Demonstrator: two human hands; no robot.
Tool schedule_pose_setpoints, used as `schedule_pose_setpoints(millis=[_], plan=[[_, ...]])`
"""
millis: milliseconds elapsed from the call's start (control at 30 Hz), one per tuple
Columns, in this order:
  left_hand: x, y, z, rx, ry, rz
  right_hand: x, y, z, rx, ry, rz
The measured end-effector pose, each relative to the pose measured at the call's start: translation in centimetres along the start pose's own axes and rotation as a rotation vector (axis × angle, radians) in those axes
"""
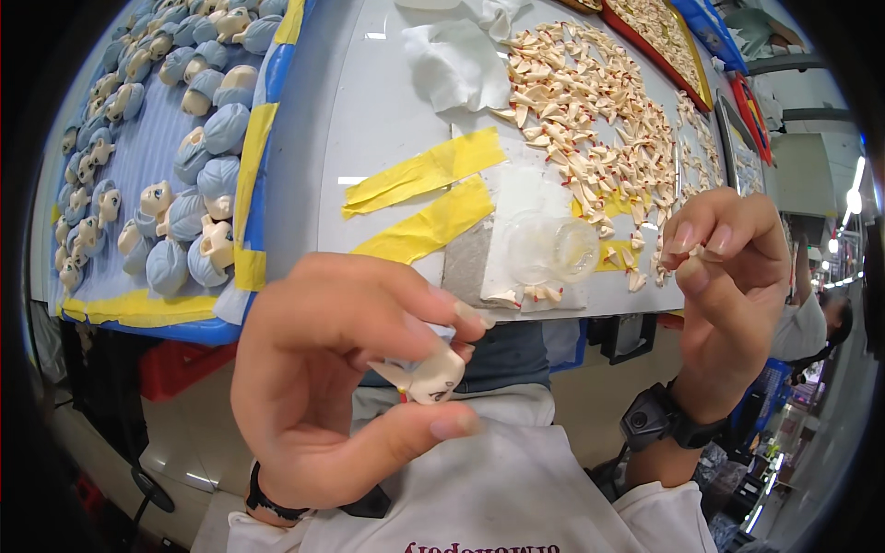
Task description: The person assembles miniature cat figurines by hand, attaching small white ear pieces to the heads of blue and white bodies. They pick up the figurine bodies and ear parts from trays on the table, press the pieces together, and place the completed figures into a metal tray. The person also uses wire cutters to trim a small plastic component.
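My left hand is closed around a small doll head, holding it between thumb and fingers above my lap. A pointed cream ear sticks out from the head's side, with a bit of red near its base. Much of the head is hidden by my fingers. Over the table's near right edge, my right hand pinches a tiny cream piece between thumb and fingertips. Closest to that hand lies a wide pile of pointed cream doll ears with red ends. A small clear cup stands left of my right hand.
At the left, a blue tray edged with yellow tape holds many blue-haired doll heads. Yellow tape strips and a white cloth lie mid-table. A red-rimmed tray of similar pieces stands far right. Another person is at the right.
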State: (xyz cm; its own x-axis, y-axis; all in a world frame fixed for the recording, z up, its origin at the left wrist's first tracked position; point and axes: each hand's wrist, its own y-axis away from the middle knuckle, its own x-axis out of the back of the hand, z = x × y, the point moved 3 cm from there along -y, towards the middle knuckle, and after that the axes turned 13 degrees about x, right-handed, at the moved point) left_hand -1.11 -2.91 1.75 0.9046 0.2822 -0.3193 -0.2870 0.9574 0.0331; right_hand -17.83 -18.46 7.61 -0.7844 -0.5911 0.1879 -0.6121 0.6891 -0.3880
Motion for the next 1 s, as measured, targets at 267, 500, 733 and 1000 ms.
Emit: schedule_pose_setpoints(millis=[267,500,733,1000], plan=[[1.0,-0.5,-0.1,-0.185,-0.301,-0.144,-0.1,-0.2,-0.4,0.101,0.307,-0.11],[-0.2,-0.4,-0.2,-0.012,-0.065,-0.112,-2.4,-0.8,-0.6,0.329,0.594,-0.232],[0.5,-1.0,-0.5,-0.2,-0.237,-0.121,-3.5,-0.8,-1.7,0.527,0.919,-0.354],[-2.3,-0.4,-0.7,0.11,0.194,0.057,-3.7,0.1,-1.4,0.475,0.671,-0.24]])
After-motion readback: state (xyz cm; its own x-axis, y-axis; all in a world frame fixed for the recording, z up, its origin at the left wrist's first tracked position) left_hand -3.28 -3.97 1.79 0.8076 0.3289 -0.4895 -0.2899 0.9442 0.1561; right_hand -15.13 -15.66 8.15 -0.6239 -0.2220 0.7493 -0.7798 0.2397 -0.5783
